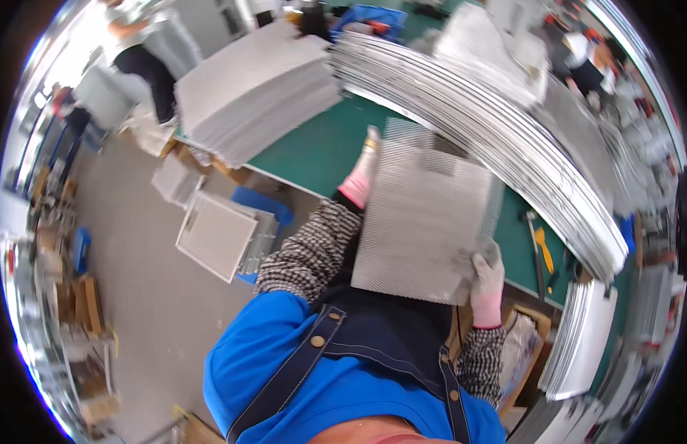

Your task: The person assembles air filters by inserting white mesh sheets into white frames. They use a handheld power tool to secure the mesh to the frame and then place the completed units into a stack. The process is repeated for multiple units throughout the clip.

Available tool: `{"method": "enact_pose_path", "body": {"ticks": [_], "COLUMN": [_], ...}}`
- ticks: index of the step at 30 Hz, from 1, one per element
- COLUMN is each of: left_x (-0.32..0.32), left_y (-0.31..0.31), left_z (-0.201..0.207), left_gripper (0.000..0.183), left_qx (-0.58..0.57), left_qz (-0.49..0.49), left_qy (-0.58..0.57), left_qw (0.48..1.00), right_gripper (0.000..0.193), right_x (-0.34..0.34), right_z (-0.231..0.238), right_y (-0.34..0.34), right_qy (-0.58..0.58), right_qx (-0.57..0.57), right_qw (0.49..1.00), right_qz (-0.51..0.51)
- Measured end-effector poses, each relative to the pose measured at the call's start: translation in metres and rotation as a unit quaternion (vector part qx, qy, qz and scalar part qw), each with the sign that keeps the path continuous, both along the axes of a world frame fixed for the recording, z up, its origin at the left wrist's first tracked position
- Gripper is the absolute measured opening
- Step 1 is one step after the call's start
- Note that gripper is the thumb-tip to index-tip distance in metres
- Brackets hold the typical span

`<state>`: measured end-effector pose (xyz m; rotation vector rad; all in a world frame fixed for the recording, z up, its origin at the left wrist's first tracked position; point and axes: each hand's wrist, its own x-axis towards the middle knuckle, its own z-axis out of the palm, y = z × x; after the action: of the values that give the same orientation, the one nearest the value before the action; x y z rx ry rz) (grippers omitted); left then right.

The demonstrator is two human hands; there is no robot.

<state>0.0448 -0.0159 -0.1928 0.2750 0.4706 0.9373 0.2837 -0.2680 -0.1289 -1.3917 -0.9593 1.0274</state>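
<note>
Gloved hands [489,283] pinching silver mesh sheeting [421,222] by opposite edges (left one higher), green table [306,148] beyond.

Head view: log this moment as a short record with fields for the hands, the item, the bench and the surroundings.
Item: silvery mesh, roughly rectangular; number of layers unclear
Left hand: gloved, at the mesh's left edge; grip partly hidden
Right hand: gloved, gripping the mesh's lower right edge
Bench: green tabletop
Tools: hammer and yellow-handled tool, right of the mesh
Stock: pale stacked sheets, upper left
Surroundings: person in dark trousers, upper left
</note>
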Motion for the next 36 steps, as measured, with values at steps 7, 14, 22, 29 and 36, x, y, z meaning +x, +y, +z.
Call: {"method": "enact_pose_path", "body": {"ticks": [7,14,22,29,36], "left_x": [0.009,0.012,0.015,0.003,-0.043], "left_y": [-0.01,-0.018,-0.029,-0.029,-0.014], "left_z": [0.021,0.028,0.043,0.075,0.164], "left_gripper": [0.105,0.105,0.102,0.108,0.096], "left_qx": [0.111,0.11,0.096,0.194,0.344], "left_qz": [-0.115,-0.082,-0.073,-0.008,0.275], "left_qy": [-0.111,-0.085,-0.093,-0.059,0.154], "left_qw": [0.981,0.987,0.988,0.979,0.884], "right_gripper": [0.048,0.046,0.047,0.083,0.082], "right_x": [-0.006,-0.005,0.006,0.035,-0.015], "right_z": [-0.006,-0.011,-0.028,-0.028,0.011], "right_y": [-0.012,-0.017,-0.012,0.014,0.028], "right_qy": [0.136,0.139,0.062,-0.356,0.027], "right_qx": [-0.079,-0.088,-0.073,0.035,0.009], "right_qw": [0.987,0.985,0.995,0.932,0.992], "right_qz": [-0.015,-0.053,-0.019,-0.052,0.122]}}
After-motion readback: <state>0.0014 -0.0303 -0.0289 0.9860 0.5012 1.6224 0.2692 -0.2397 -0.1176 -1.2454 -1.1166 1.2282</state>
